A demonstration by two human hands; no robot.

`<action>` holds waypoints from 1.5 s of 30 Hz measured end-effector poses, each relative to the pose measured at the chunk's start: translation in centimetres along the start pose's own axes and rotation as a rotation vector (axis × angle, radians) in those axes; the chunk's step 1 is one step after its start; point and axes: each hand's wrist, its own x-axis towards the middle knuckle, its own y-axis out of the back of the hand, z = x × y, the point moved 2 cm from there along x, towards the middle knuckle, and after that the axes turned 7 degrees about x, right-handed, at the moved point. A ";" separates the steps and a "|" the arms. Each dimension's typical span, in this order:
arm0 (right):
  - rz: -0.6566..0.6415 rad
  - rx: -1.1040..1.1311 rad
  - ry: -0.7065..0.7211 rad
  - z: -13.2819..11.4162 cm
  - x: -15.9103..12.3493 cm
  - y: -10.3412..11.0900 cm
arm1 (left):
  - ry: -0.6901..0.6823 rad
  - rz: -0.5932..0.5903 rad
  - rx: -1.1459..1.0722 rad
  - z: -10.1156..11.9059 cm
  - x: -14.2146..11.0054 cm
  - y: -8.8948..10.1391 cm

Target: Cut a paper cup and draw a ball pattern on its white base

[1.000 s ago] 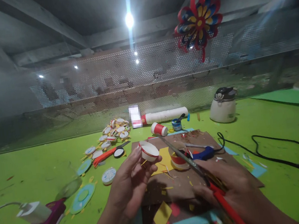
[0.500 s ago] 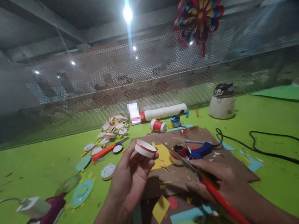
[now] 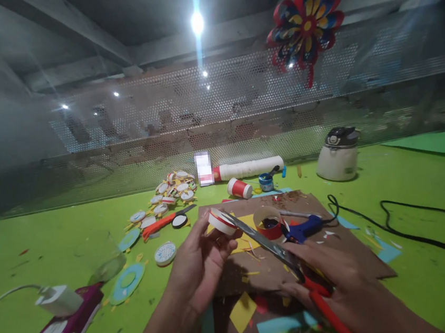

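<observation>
Scissors point(image 3: 274, 246) sit in the right hand point(image 3: 332, 266), fingers wrapped about the red handles, and on my feed the blades slant up to the ring point(image 3: 223, 224). That ring is in the left hand point(image 3: 200, 259), its fingers pinching the wall from the far left and below, above the cardboard point(image 3: 359, 258). Whether the tips touch the rim I cannot tell from here.

I judge the ring very light, probably thin paper: springy, easily dented, not slippery. I would hold it by the wall, softly, leaving the edge beside the blades bare.

Behind the blades stands a tape roll point(image 3: 269, 230), crowding that side; the glue gun point(image 3: 303, 229) lies just beside it, its cord point(image 3: 394, 209) looping over the table point(image 3: 438, 175). Scraps litter the cardboard. Farther off I see a cup point(image 3: 239, 188) on its side and a tub point(image 3: 266, 182); to the left, a knife point(image 3: 161, 226) and piled discs point(image 3: 175, 190).
</observation>
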 end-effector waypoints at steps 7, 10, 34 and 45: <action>-0.025 -0.121 0.090 -0.6 0.5 0.5 | -0.005 0.011 0.023 0.0 -0.2 0.1; -0.014 -0.153 0.145 -0.6 0.5 0.6 | 0.003 0.020 0.037 -0.1 -0.2 0.0; 0.020 -0.207 0.184 -0.7 0.3 0.9 | -0.005 0.025 0.043 -0.2 -0.1 0.0; 0.001 -0.190 0.182 -0.5 0.1 0.9 | 0.003 0.024 0.055 -0.1 -0.3 -0.2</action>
